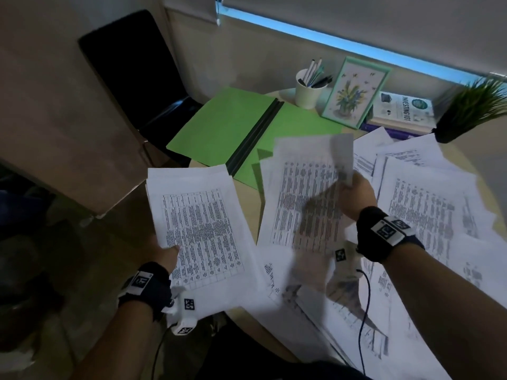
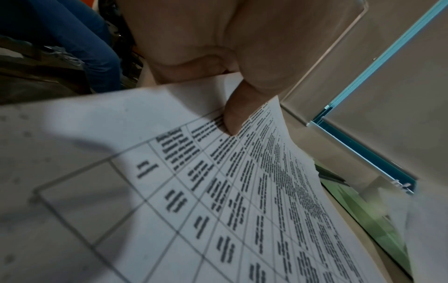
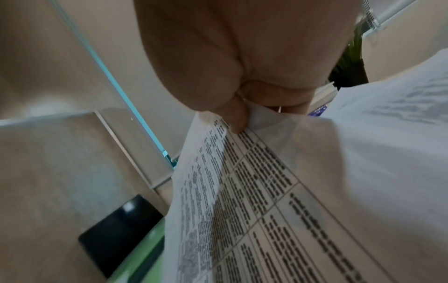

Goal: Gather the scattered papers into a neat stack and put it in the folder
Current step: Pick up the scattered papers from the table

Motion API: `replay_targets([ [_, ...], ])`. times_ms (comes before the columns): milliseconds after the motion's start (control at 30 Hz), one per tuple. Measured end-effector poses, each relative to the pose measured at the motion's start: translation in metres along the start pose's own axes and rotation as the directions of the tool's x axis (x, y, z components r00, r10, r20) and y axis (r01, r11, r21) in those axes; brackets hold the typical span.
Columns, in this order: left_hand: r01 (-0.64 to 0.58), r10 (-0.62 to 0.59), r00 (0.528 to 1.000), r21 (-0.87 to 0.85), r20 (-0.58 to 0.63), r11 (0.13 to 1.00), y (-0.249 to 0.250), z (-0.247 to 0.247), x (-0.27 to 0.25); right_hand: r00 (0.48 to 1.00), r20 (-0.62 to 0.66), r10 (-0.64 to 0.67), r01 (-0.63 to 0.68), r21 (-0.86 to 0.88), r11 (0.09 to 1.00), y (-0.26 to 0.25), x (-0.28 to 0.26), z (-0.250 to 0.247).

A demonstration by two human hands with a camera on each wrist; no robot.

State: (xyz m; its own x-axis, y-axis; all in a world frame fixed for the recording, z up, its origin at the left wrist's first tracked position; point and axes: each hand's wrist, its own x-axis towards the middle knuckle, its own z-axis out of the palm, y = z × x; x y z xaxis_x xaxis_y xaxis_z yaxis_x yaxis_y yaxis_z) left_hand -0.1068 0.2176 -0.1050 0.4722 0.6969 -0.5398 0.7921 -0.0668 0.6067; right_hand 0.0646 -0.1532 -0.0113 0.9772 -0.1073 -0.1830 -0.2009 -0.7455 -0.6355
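My left hand [image 1: 164, 253] holds a small stack of printed sheets [image 1: 200, 229] above the table's left edge, its thumb [image 2: 235, 116] pressed on the top page [image 2: 218, 210]. My right hand [image 1: 356, 196] pinches a blurred, lifted printed sheet [image 1: 307, 198] by its right edge, thumb [image 3: 236, 116] on top of the page [image 3: 278, 201]. More printed papers [image 1: 428, 215] lie scattered over the right and near parts of the round table [image 1: 252, 325]. The green folder [image 1: 233, 124] lies open at the table's far left, with a dark spine down its middle.
At the back stand a white cup of pens [image 1: 310, 91], a green-framed flower picture [image 1: 354, 94], stacked books [image 1: 403, 111] and a potted plant [image 1: 472, 108]. A black chair [image 1: 131, 69] stands behind the folder, and a beige partition is at the left.
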Motion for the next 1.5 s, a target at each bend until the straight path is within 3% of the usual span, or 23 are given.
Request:
replay_targets([
  [233, -0.057, 0.057, 0.998, -0.002, 0.013, 0.998, 0.014, 0.011, -0.015, 0.99, -0.068, -0.127, 0.141, 0.301, 0.943, -0.037, 0.003, -0.053],
  [367, -0.074, 0.074, 0.997, 0.027, 0.011, 0.997, 0.025, 0.007, -0.029, 0.96, 0.02, -0.279, 0.231, 0.505, 0.832, -0.072, -0.018, -0.074],
  [433, -0.072, 0.072, 0.997, 0.012, 0.02, 0.997, 0.033, 0.003, -0.041, 0.921, 0.087, -0.379, 0.263, 0.579, 0.772, -0.092, -0.039, -0.078],
  [533, -0.041, 0.042, 0.997, -0.025, 0.062, 0.999, 0.033, 0.0, -0.039, 0.842, 0.197, -0.503, 0.328, 0.552, 0.766, -0.113, -0.074, -0.072],
  [667, 0.004, 0.002, 0.995, -0.053, 0.101, 0.999, 0.034, -0.003, -0.038, 0.718, 0.403, -0.567, 0.282, 0.577, 0.767, -0.128, -0.105, -0.054],
  [733, 0.056, -0.047, 0.992, -0.07, 0.114, 0.996, 0.033, -0.007, -0.038, 0.695, 0.465, -0.549, 0.207, 0.601, 0.772, -0.134, -0.109, -0.043],
  [833, 0.235, -0.226, 0.959, -0.03, 0.171, 0.972, 0.019, -0.016, -0.037, 0.718, 0.475, -0.508, 0.165, 0.594, 0.788, -0.141, -0.105, -0.027],
  [967, 0.29, -0.285, 0.947, -0.019, 0.147, 0.957, 0.0, -0.028, -0.037, 0.746, 0.486, -0.456, 0.13, 0.565, 0.815, -0.136, -0.082, 0.003],
  [1033, 0.3, -0.275, 0.951, -0.197, 0.143, 0.933, 0.006, -0.029, -0.042, 0.768, 0.511, -0.385, 0.075, 0.526, 0.847, -0.128, -0.07, 0.022],
  [1067, 0.248, -0.213, 0.962, -0.223, 0.171, 0.943, 0.013, -0.03, -0.048, 0.783, 0.527, -0.329, 0.023, 0.505, 0.863, -0.122, -0.063, 0.034],
  [1167, 0.156, -0.038, 0.936, -0.317, 0.349, 0.936, 0.033, -0.024, -0.055, 0.811, 0.552, -0.195, -0.081, 0.436, 0.896, -0.107, -0.046, 0.068],
  [1233, 0.235, -0.079, 0.92, -0.38, 0.385, 0.895, 0.033, -0.018, -0.045, 0.824, 0.547, -0.148, -0.062, 0.347, 0.936, -0.102, -0.037, 0.091],
  [1367, 0.177, -0.035, 0.914, -0.322, 0.404, 0.93, 0.047, -0.019, -0.058, 0.828, 0.553, -0.092, 0.025, 0.127, 0.992, -0.102, -0.029, 0.125],
  [1500, 0.103, -0.066, 0.968, -0.144, 0.242, 0.984, 0.046, -0.009, -0.052, 0.799, 0.597, -0.069, 0.075, 0.016, 0.997, -0.1, -0.027, 0.161],
])
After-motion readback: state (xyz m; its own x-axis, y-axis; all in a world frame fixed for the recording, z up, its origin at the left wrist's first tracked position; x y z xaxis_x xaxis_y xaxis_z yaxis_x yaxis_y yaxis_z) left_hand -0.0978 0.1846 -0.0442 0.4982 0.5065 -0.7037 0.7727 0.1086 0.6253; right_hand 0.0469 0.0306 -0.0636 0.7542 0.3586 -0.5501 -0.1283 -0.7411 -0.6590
